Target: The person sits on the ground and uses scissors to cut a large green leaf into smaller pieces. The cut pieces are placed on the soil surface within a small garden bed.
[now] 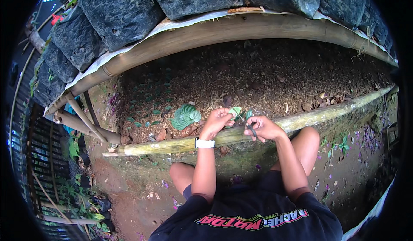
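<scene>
Pinched in the fingers of my left hand (216,122) is a light green leaf (235,110), its pale side towards me. My right hand (265,128) grips small scissors (251,130) by their dark handles, and the blades reach to the leaf's lower edge. Whether the blades are open or closed on it is too small to tell. A darker striped leaf (248,113) shows just beyond my right fingers. To the left of my left hand, a pile of round, ribbed green leaves (185,116) lies on the soil bed (206,79).
Several small leaves (156,112) stand in the soil at left. A bamboo pole (155,147) edges the bed below my hands. Across the far side runs a thicker bamboo beam (226,28), with black plastic bags (122,11) above it. Bamboo struts (85,116) meet at the left corner.
</scene>
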Motion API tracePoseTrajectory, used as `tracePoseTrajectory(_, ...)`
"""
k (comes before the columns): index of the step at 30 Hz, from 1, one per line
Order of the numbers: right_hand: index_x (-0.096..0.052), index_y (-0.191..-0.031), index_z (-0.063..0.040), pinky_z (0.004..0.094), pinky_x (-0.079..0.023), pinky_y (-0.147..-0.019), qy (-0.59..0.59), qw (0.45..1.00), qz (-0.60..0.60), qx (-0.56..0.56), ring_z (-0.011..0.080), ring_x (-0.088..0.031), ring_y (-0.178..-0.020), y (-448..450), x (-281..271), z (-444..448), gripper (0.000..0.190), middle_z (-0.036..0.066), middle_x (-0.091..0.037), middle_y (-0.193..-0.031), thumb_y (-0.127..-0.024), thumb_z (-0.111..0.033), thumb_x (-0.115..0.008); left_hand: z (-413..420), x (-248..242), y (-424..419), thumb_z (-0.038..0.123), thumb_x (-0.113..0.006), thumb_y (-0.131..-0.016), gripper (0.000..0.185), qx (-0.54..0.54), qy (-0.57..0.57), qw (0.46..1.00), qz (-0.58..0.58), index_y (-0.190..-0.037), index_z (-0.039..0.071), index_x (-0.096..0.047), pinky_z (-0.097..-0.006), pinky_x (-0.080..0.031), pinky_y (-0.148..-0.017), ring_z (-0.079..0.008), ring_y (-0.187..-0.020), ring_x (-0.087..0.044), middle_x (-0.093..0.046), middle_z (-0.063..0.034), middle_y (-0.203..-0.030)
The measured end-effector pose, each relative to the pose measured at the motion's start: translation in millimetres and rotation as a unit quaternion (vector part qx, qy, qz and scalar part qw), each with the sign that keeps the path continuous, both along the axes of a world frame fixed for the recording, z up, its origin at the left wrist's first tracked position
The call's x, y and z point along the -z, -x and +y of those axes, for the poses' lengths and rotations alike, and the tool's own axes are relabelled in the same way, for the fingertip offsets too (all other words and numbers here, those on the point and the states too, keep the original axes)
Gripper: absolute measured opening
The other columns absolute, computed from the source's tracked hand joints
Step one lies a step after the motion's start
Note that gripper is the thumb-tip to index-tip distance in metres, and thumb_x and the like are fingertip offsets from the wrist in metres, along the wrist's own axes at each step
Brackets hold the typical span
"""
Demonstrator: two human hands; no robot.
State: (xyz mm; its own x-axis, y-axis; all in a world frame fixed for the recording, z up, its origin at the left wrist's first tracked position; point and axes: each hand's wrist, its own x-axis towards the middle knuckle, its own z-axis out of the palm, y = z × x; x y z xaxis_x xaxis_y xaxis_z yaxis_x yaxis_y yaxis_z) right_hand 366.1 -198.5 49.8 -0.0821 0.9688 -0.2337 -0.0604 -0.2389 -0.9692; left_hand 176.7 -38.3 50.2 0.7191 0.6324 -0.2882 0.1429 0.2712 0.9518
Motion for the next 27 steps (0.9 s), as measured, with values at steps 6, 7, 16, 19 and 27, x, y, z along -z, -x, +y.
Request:
tracePoseTrajectory(6, -0.058, -0.096, -0.006, 0.0228, -0.037, -0.036, 0.028, 0.998, -0.018, 0.047, 0.0056, -0.049, -0.038, 1, 7, -3, 0.037, 0.007, -0.069, -0.065, -0.089, -0.035, -0.081, 2, 8, 5, 0.015, -0.076, -0.088, 0.019, -0.018, -0.267, 0.935, 0.234, -0.102, 0.004, -0.071, -0.0312, -0.052, -0.071, -0.0165, -0.075, -0.066, -0.072, -0.0060, -0.087)
tracePoseTrajectory(7, -0.058, -0.097, -0.006, 0.0227, -0.037, -0.036, 0.035, 0.998, -0.021, 0.047, 0.0057, -0.049, -0.038, 1, 7, -3, 0.038, 0.007, -0.069, -0.065, -0.089, -0.035, -0.081, 1, 6, 4, 0.015, -0.076, -0.086, 0.020, -0.022, -0.293, 0.918, 0.266, -0.103, 0.005, -0.071, -0.0334, -0.053, -0.073, -0.0193, -0.077, -0.067, -0.072, -0.0078, -0.089)
tracePoseTrajectory(16, -0.059, -0.101, -0.008, 0.0205, -0.033, -0.040, -0.042, 0.983, 0.087, 0.153, 0.0044, -0.046, -0.041, -4, 15, -23, 0.026, 0.004, -0.067, -0.067, -0.096, -0.029, -0.075, -11, 10, -32, 0.009, -0.079, -0.075, 0.030, 0.095, -0.578, 0.801, 0.126, -0.105, 0.011, -0.076, -0.0412, -0.050, -0.093, -0.0322, -0.104, -0.062, -0.065, -0.0114, -0.105)
tracePoseTrajectory(19, -0.060, -0.103, -0.007, 0.0196, -0.033, -0.042, -0.064, 0.970, 0.099, 0.212, 0.0039, -0.046, -0.043, -13, 19, -31, 0.025, 0.004, -0.067, -0.069, -0.096, -0.027, -0.074, -9, 18, -50, 0.007, -0.080, -0.071, 0.033, 0.179, -0.608, 0.765, 0.118, -0.103, 0.014, -0.078, -0.0415, -0.050, -0.093, -0.0303, -0.105, -0.062, -0.064, -0.0084, -0.105)
tracePoseTrajectory(27, -0.059, -0.104, -0.008, 0.0193, -0.036, -0.043, -0.070, 0.962, 0.103, 0.242, 0.0051, -0.050, -0.045, -23, 17, -49, 0.026, 0.005, -0.067, -0.071, -0.097, -0.029, -0.073, -10, 13, -64, 0.015, -0.078, -0.086, 0.018, 0.091, -0.519, 0.848, 0.056, -0.104, 0.012, -0.075, -0.0333, -0.054, -0.080, -0.0217, -0.096, -0.066, -0.070, -0.0057, -0.100)
